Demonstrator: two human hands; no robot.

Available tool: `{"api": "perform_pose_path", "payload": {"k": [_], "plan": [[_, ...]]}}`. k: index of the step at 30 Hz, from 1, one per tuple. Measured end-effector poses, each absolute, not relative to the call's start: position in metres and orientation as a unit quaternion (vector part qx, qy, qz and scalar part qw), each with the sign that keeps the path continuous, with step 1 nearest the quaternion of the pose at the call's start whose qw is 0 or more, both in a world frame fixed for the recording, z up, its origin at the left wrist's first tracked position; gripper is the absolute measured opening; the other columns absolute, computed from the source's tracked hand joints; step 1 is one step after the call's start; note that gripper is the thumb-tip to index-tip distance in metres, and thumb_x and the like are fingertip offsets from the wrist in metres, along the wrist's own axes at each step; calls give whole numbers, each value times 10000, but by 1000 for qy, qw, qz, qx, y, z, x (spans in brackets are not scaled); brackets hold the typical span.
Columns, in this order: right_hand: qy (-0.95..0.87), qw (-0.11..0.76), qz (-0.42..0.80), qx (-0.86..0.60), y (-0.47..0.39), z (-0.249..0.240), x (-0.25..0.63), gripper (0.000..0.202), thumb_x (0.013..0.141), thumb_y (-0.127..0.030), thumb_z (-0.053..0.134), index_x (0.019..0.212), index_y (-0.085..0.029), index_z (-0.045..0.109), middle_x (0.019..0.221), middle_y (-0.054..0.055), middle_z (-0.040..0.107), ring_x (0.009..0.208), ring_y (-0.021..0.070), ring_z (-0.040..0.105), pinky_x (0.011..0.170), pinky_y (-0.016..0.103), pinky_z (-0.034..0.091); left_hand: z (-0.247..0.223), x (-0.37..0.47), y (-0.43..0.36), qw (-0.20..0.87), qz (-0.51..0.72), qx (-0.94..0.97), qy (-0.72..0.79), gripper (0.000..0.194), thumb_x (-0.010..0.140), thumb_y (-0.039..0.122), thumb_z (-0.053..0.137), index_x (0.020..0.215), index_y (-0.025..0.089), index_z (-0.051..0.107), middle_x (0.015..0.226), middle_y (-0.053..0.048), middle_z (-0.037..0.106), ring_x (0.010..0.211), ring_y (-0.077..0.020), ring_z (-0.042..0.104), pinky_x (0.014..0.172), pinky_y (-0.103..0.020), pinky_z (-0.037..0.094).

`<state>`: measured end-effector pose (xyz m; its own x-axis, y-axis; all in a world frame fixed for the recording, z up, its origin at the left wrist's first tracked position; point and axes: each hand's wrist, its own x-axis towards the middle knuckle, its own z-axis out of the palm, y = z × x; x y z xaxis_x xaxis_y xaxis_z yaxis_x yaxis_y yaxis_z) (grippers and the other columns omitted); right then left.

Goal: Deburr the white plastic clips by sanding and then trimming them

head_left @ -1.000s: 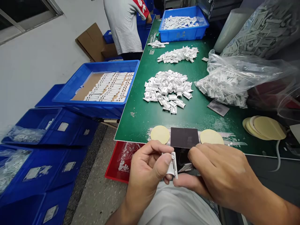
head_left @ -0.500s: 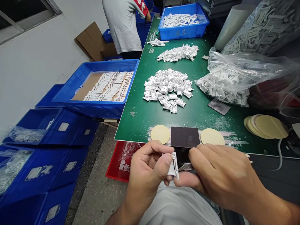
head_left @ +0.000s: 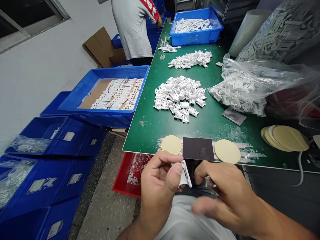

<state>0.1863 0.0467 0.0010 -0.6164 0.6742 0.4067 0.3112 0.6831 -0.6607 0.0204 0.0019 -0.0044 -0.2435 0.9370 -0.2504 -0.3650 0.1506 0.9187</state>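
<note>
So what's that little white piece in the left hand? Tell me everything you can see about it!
The white piece is small and looks like plastic. A long, narrow slot runs along the side facing us, with a tiny round bit near its top. It's tilted, held in the left hand's grip, which hides part of it. The right hand isn't touching it. It's in front of the green table.

On the near side of the dark rectangular pad (head_left: 198,149), the left hand (head_left: 158,183) pinches a white plastic part (head_left: 184,178) and the right hand (head_left: 226,196) hovers, thumb spread. Yellow discs (head_left: 227,151) flank the pad; heaped white parts (head_left: 179,93) lie beyond.
</note>
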Motion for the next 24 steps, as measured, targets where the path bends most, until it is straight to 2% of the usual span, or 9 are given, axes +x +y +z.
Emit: {"api": "perform_pose_path", "payload": {"k": [3, 5, 7, 9, 12, 15, 17, 19, 24], "plan": [[-709, 299, 553, -321, 44, 0, 182, 371, 1017, -486, 505, 788, -197, 544, 637, -61, 448, 541, 83, 361, 515, 243, 290, -2, 21, 1, 516, 611, 326, 504, 200, 878, 414, 731, 930, 221, 719, 745, -1, 625, 607, -103, 582, 534, -184, 489], [-579, 268, 702, -316, 43, -2, 181, 358, 1012, -457, 510, 768, -199, 548, 625, -61, 394, 551, 89, 326, 511, 243, 270, 0, 18, 0, 507, 606, 388, 475, 235, 867, 462, 732, 953, 243, 740, 919, -43, 651, 774, -151, 630, 689, -251, 546], [-467, 250, 798, -288, 43, -4, 180, 412, 982, -527, 529, 733, -199, 539, 582, -75, 317, 520, 87, 257, 478, 244, 219, 1, 14, 0, 502, 580, 451, 456, 162, 840, 396, 777, 893, 244, 758, 1086, -78, 661, 907, -197, 655, 818, -323, 560], [-421, 264, 816, -294, 42, -6, 179, 398, 964, -564, 535, 796, -205, 568, 559, -91, 276, 486, 83, 214, 448, 234, 198, -1, 11, 0, 469, 576, 485, 462, 42, 830, 239, 797, 837, 242, 756, 1056, -66, 697, 895, -186, 675, 818, -310, 560], [-500, 348, 688, -396, 37, -3, 179, 382, 995, -551, 464, 1099, -225, 632, 648, -31, 487, 538, 126, 430, 488, 242, 392, -8, 9, -1, 354, 619, 499, 492, 152, 836, 106, 765, 874, 251, 745, 902, -13, 732, 849, -154, 681, 780, -256, 548], [-645, 379, 511, -423, 29, 3, 179, 324, 1037, -391, 421, 1258, -278, 629, 942, 63, 694, 832, 202, 665, 693, 279, 549, -12, 10, -4, 291, 622, 514, 515, 158, 849, 125, 756, 931, 259, 741, 966, -4, 747, 918, -169, 685, 844, -292, 545], [-726, 382, 418, -390, 23, 5, 180, 337, 1028, -249, 444, 1322, -305, 597, 1045, 63, 716, 944, 208, 696, 795, 274, 562, -13, 11, -6, 245, 614, 529, 532, 190, 847, 113, 758, 960, 265, 746, 1002, -3, 744, 934, -177, 689, 856, -310, 544], [-776, 380, 338, -373, 18, 4, 180, 450, 1007, -164, 462, 1439, -280, 506, 1043, 72, 707, 939, 204, 698, 825, 275, 561, -13, 13, -7, 176, 610, 538, 554, 273, 822, 62, 767, 989, 277, 754, 1016, 5, 740, 921, -173, 696, 848, -311, 546], [-812, 368, 215, -399, 9, 0, 178, 560, 1030, -203, 424, 1580, -165, 325, 984, 116, 691, 833, 219, 671, 763, 318, 561, -14, 16, -11, 47, 595, 556, 578, 388, 810, 46, 773, 1092, 311, 750, 1092, 20, 732, 923, -164, 705, 824, -294, 565]]}}
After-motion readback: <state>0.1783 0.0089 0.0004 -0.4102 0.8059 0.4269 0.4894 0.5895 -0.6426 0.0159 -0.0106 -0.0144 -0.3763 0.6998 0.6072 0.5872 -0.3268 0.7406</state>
